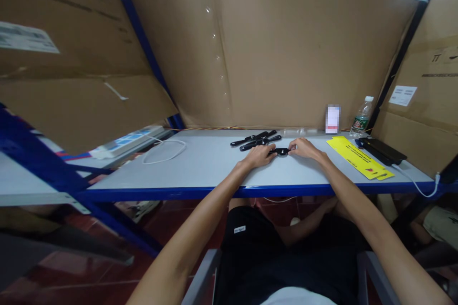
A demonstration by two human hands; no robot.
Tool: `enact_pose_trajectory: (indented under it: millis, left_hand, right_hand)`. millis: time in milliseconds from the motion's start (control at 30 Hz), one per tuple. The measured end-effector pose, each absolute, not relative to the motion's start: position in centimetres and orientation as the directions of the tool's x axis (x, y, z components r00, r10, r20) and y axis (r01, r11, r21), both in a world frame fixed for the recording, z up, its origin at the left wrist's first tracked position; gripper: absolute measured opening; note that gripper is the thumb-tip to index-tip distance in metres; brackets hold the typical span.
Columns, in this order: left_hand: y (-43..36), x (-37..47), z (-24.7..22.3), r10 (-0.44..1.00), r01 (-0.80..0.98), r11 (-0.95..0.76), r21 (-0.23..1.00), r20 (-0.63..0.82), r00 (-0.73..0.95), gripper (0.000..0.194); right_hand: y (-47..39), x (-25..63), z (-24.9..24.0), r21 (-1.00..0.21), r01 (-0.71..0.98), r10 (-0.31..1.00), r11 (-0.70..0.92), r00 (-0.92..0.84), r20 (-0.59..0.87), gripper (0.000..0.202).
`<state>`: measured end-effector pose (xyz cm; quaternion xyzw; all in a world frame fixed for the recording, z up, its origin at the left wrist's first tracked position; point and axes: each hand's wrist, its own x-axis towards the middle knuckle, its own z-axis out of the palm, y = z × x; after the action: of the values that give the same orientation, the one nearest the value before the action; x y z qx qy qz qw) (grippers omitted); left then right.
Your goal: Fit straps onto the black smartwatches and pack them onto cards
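Note:
Between my two hands lies a slim black strap-like piece (282, 151), wider in the middle with a small white mark, much like a wristwatch. Its left end is under the closed fingers of my left hand (260, 155). My right hand (305, 147) pinches the other end between thumb and fingers. The piece is on or just above the grey-white tabletop (207, 167); I cannot tell which. Just behind my left hand, several similar black strap-like pieces (255, 139) lie in a loose pile.
Yellow printed cards (352, 156) and a black device (382, 150) with a white cable lie at right. Behind them stand a phone (332, 119) and a plastic bottle (360, 118). A white cable (164, 152) and a power strip (129, 142) are left. Cardboard walls (286, 52) enclose the table.

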<state>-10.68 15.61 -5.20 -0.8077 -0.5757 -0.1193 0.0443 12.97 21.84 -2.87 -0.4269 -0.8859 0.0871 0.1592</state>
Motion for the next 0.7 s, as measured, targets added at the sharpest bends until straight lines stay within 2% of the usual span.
enact_pose_trajectory:
  millis: [367, 700]
  left_hand:
    - [15.54, -10.46, -5.08, 0.928, 0.948, -0.307, 0.087, 0.247, 0.278, 0.036]
    - [15.68, -10.57, -5.24, 0.931, 0.948, -0.302, 0.101, 0.247, 0.270, 0.038]
  right_hand:
    - [22.21, 13.16, -3.01, -0.344, 0.664, 0.745, 0.664, -0.628, 0.223, 0.016]
    - [22.46, 13.10, -3.26, -0.339, 0.651, 0.732, 0.679, -0.635, 0.248, 0.014]
